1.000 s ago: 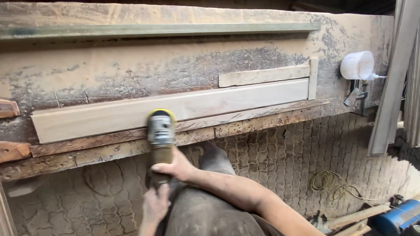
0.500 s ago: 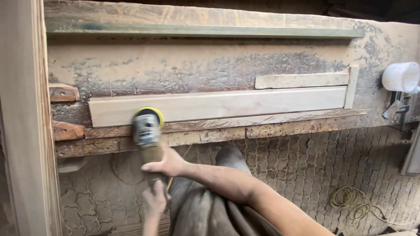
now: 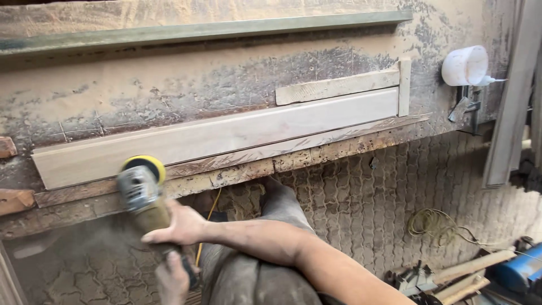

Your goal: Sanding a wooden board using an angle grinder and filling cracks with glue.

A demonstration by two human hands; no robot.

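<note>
One sander (image 3: pixel 141 186), one pale board (image 3: pixel 226 135), two hands, one white cup (image 3: pixel 464 65).

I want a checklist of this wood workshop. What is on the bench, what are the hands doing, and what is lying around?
Surface: dusty workbench.
Job's things: long pale board on the bench; yellow-topped sander at its left near edge.
Clutter: white cup; wood scraps; blue tool.
Hands: right hand and left hand both grip the sander.
Cables: coiled yellow cord on the floor.
Surroundings: patterned paving; leaning planks.
</note>
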